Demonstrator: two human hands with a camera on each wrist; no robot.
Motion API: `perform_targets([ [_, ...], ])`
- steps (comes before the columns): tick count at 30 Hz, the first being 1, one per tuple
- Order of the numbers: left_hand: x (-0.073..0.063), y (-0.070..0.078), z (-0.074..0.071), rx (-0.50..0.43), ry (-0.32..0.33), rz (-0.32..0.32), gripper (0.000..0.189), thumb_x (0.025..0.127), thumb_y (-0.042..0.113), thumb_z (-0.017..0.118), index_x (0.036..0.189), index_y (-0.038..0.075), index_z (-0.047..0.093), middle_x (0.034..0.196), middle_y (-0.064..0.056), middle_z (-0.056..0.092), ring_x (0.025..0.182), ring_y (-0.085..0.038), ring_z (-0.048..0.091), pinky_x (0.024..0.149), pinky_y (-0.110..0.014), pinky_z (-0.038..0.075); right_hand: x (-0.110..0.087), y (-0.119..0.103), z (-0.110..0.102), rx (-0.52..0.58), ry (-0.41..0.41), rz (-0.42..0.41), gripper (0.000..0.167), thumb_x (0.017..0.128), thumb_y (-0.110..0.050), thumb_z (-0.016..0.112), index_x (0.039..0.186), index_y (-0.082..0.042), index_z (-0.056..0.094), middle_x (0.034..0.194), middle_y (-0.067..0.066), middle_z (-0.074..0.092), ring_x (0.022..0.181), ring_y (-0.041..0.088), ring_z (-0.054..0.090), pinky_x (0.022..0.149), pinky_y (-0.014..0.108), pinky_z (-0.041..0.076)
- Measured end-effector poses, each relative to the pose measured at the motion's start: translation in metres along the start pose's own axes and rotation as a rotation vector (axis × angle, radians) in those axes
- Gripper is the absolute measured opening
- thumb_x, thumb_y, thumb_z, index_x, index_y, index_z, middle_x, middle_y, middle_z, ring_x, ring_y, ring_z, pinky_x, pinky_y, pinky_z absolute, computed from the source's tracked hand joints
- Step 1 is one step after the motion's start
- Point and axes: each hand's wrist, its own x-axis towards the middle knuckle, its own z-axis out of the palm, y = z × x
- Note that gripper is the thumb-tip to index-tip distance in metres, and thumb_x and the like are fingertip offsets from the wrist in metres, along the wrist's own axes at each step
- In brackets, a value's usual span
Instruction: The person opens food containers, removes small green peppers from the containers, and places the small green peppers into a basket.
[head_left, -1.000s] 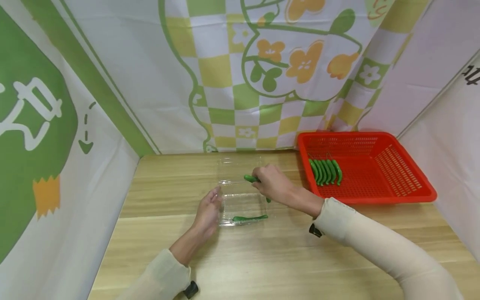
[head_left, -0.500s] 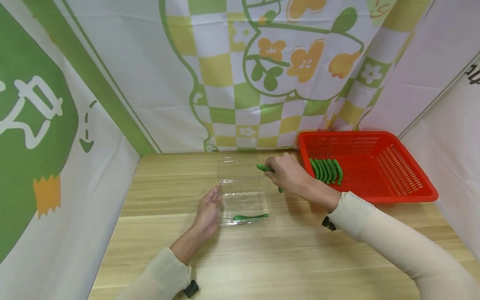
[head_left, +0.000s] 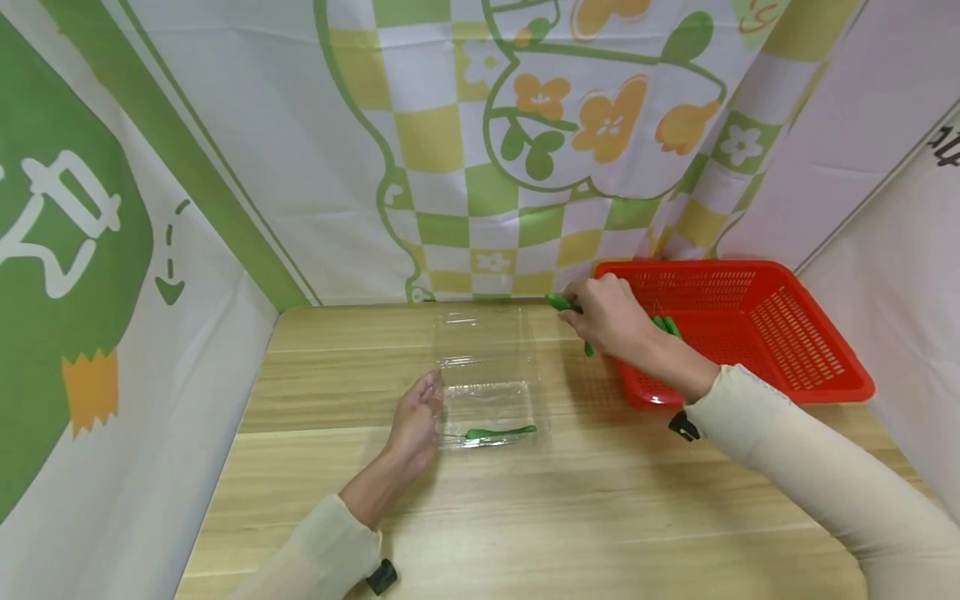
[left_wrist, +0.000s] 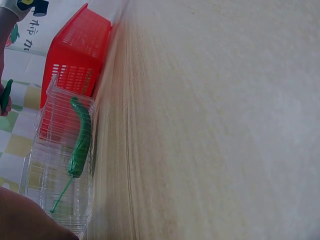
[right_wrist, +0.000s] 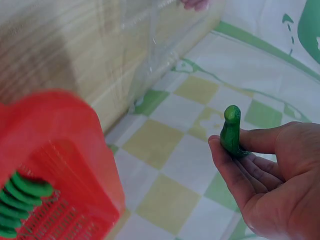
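My left hand [head_left: 412, 421] holds the left edge of a clear plastic clamshell box [head_left: 487, 400], whose lid lies folded back behind it. A single green chili pepper [left_wrist: 81, 140] with a thin stem lies along the near side inside the box. My right hand [head_left: 613, 321] is raised at the left rim of the red basket [head_left: 855, 375]. Between its thumb and fingers it pinches another green chili pepper [right_wrist: 230, 132], seen nearly end-on in the right wrist view. Several more chili peppers [right_wrist: 25, 195] sit in a row in the basket, partly hidden by my right forearm in the head view.
The wooden table [head_left: 465, 525] extends toward me below the box. A printed fabric wall [head_left: 510, 217] stands close behind the box and basket, with white side walls at left and right. The basket occupies the table's back right corner.
My right hand, holding the chili pepper, has moved right and away from me, from over the box to the basket's left rim. The left hand and the box have stayed in place.
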Motion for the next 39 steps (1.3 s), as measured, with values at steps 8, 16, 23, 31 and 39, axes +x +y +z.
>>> perform_targets([
  [8, 0.001, -0.001, -0.001, 0.003, 0.008, -0.003, 0.063, 0.109, -0.002, 0.034, 0.169, 0.004, 0.016, 0.177, -0.021, 0.005, 0.162, -0.042, 0.004, 0.130, -0.061, 0.000, 0.005, 0.011, -0.027, -0.035, 0.078, 0.021, 0.011, 0.092, -0.008, 0.082, 0.094, 0.003, 0.078, 0.073, 0.008, 0.076, 0.056, 0.013, 0.066, 0.055, 0.035, 0.057],
  [16, 0.002, 0.001, 0.001, -0.003, 0.011, 0.017, 0.062, 0.110, 0.000, 0.033, 0.169, 0.004, 0.015, 0.177, -0.020, 0.006, 0.163, -0.041, 0.003, 0.131, -0.060, 0.001, 0.011, 0.025, -0.048, -0.062, 0.110, 0.075, 0.008, 0.091, -0.007, 0.081, 0.089, -0.001, 0.077, 0.080, 0.013, 0.079, 0.064, 0.026, 0.074, 0.064, 0.047, 0.062],
  [23, 0.002, -0.001, 0.001, 0.003, 0.001, 0.011, 0.061, 0.110, 0.000, 0.033, 0.169, 0.004, 0.014, 0.177, -0.019, 0.005, 0.163, -0.041, 0.001, 0.131, -0.059, 0.000, 0.007, 0.039, -0.054, -0.080, 0.094, 0.122, 0.008, 0.094, -0.008, 0.078, 0.090, -0.001, 0.076, 0.078, 0.012, 0.077, 0.062, 0.021, 0.069, 0.059, 0.035, 0.052],
  [31, 0.001, 0.000, 0.000, 0.009, -0.004, 0.023, 0.061, 0.111, 0.000, 0.033, 0.168, 0.002, 0.014, 0.177, -0.018, 0.006, 0.163, -0.040, 0.001, 0.131, -0.059, -0.001, 0.008, 0.056, -0.060, -0.085, 0.096, 0.193, 0.014, 0.094, -0.007, 0.077, 0.100, 0.005, 0.079, 0.090, 0.023, 0.079, 0.070, 0.034, 0.076, 0.064, 0.048, 0.064],
  [39, 0.000, 0.000, 0.002, 0.000, 0.000, 0.034, 0.061, 0.110, -0.003, 0.032, 0.168, 0.001, 0.015, 0.177, -0.017, 0.011, 0.163, -0.040, 0.007, 0.133, -0.055, 0.001, 0.006, 0.079, -0.064, -0.103, 0.115, 0.201, 0.012, 0.094, -0.006, 0.076, 0.096, 0.005, 0.079, 0.092, 0.025, 0.078, 0.074, 0.037, 0.076, 0.063, 0.049, 0.063],
])
